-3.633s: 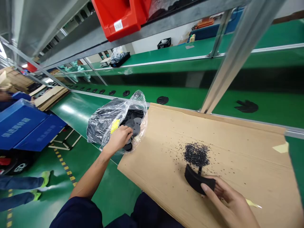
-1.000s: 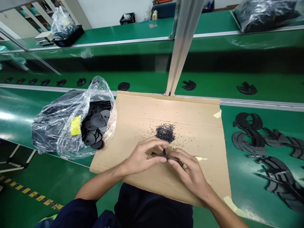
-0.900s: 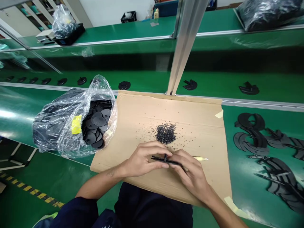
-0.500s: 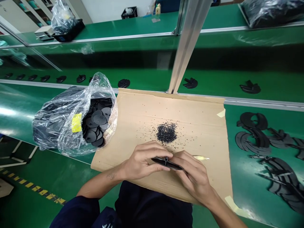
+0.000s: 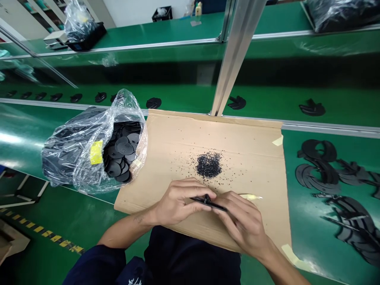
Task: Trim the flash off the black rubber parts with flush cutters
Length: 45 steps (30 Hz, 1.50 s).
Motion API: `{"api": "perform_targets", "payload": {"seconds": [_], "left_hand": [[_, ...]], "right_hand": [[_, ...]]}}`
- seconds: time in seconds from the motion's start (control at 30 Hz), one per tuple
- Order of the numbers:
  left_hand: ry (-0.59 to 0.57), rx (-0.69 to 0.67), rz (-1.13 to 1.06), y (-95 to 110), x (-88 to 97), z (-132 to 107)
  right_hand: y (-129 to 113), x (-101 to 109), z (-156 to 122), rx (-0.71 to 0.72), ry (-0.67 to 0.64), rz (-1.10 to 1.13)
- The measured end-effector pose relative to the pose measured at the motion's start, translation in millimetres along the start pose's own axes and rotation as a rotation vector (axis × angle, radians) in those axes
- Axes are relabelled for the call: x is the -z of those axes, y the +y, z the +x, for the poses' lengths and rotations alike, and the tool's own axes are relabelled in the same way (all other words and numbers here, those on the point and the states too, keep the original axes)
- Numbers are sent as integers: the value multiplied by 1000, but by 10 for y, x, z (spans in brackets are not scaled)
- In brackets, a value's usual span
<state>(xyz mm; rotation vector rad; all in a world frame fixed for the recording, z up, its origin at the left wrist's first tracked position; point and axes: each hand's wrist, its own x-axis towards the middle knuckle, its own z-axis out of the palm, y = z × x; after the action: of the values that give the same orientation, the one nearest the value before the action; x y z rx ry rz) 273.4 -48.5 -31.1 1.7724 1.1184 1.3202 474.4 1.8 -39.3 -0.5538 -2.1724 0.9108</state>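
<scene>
Over the near part of the cardboard sheet (image 5: 166,134), my left hand (image 5: 181,200) pinches a thin black plastic disc (image 5: 218,206) by its left side, thumb below and fingers above. My right hand (image 5: 245,219) is closed on the disc's right end. The disc appears nearly edge-on, with a small raised part at its middle between my fingertips. Just beyond my hands lies a heap of tiny black pieces (image 5: 208,165), with loose ones scattered around it. A pale yellow pointed tool (image 5: 251,196) lies beside my right hand, partly covered by it.
To the left, a clear plastic bag (image 5: 86,158) spills out black discs (image 5: 124,146). Curved black parts (image 5: 320,170) lie in groups on the right. Behind the cardboard, a green belt (image 5: 184,99) carries black assemblies (image 5: 153,103) in a row. A metal post (image 5: 234,59) rises at the sheet's back edge.
The disc has tilted in my fingers and now looks thinner, more edge-on. My right hand has shifted slightly. The assemblies on the belt have moved a little to the left.
</scene>
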Motion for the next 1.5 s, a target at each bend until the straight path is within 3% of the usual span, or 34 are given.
{"api": "perform_targets", "payload": {"seconds": [0.13,0.27,0.37,0.5,0.57,0.63,0.83,0.93,1.03,1.23,1.5], "left_hand": [[48,6,5,11,-21,-23],[-47,19,-34,-10,-20,-34],[-73,61,-37,-62,7,-59],[-23,127,91,-196,74,-125],[-31,164,116,-265,101,-156],[-49,202,122,-312,112,-176],[-8,297,99,-290,68,-182],[3,228,67,-248,60,-167],[-14,158,38,-220,71,-150],[-7,137,11,-213,112,-139],[7,91,-27,-261,102,-133]], "right_hand": [[-14,-30,0,2,21,39],[31,-67,-14,-18,39,89],[123,-13,-90,-35,-27,65],[319,208,-365,-86,-203,-408],[408,313,-524,-111,-232,-645],[453,371,-637,-106,-229,-742],[315,356,-538,-114,-141,-572],[219,330,-337,-124,-101,-375],[165,292,-151,-102,-145,-267],[150,240,-1,-25,-219,-325],[165,275,34,51,-216,-368]]}}
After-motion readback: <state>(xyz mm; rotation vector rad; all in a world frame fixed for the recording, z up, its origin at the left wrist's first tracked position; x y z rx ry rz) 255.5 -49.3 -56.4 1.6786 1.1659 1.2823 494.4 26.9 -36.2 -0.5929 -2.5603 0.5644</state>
